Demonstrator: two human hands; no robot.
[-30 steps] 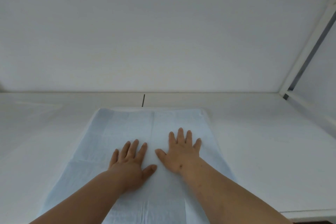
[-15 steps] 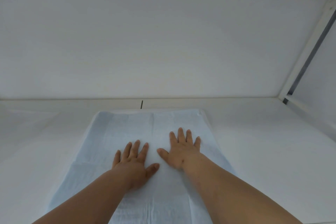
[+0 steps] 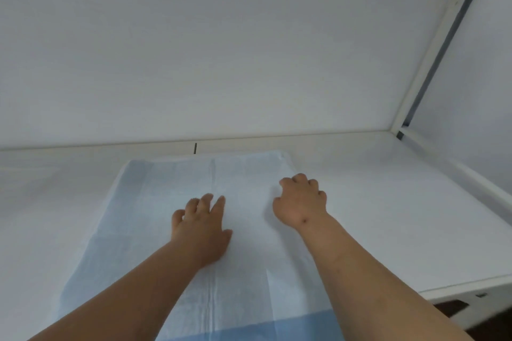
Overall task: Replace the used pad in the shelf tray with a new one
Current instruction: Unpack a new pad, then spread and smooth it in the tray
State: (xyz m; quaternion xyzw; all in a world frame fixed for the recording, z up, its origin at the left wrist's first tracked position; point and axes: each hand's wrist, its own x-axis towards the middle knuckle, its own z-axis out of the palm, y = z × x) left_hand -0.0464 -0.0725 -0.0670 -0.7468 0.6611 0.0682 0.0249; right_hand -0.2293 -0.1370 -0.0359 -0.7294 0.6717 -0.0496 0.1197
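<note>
- A pale blue pad (image 3: 171, 202) lies flat on the white shelf tray (image 3: 388, 216), reaching from the near edge toward the back wall (image 3: 221, 50) at 12 o'clock.
- The left hand (image 3: 201, 232) rests palm-down on the pad, fingers loosely spread, holding nothing.
- The right hand (image 3: 300, 201), at 3 o'clock of the left, has its fingers curled at the pad's right side; whether it pinches the sheet I cannot tell.

White shelf tray (image 3: 388, 216) bears blue pad (image 3: 155, 202).

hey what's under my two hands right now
Both hands rest on the light blue pad, spread on the white shelf tray. The left hand lies flat; the right hand has curled fingers near the pad's right edge. The tray beneath the pad is covered.
</note>
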